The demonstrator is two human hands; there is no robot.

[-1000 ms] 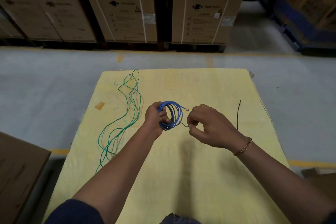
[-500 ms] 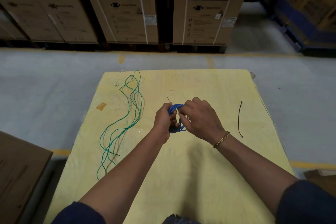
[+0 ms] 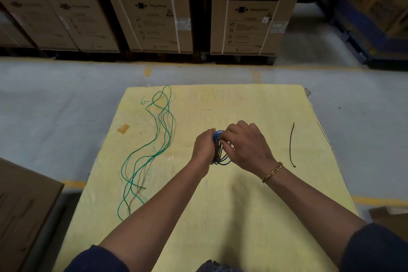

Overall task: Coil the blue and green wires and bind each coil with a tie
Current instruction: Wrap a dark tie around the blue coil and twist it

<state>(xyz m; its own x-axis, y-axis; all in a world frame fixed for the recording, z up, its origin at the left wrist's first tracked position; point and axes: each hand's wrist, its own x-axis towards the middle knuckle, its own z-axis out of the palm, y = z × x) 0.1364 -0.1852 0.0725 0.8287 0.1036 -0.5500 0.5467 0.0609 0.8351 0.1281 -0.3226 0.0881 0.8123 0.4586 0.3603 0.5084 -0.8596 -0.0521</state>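
The blue wire is wound into a small coil held above the middle of the yellow table. My left hand grips the coil's left side. My right hand covers its right side with fingers curled onto the strands; whether a tie is between those fingers is hidden. Only the coil's top and bottom loops show between the hands. The green wire lies loose in long wavy loops on the table's left side. A black tie lies straight on the table to the right of my right hand.
A small tan tape patch sits near the table's left edge. Tall washing machine cartons stand across the grey floor beyond the table. A brown carton is at the lower left, close to the table.
My right hand has moved left from beside the coil onto it and now covers its right half. The coil has tilted and is mostly hidden. The green wire and black tie stayed put.
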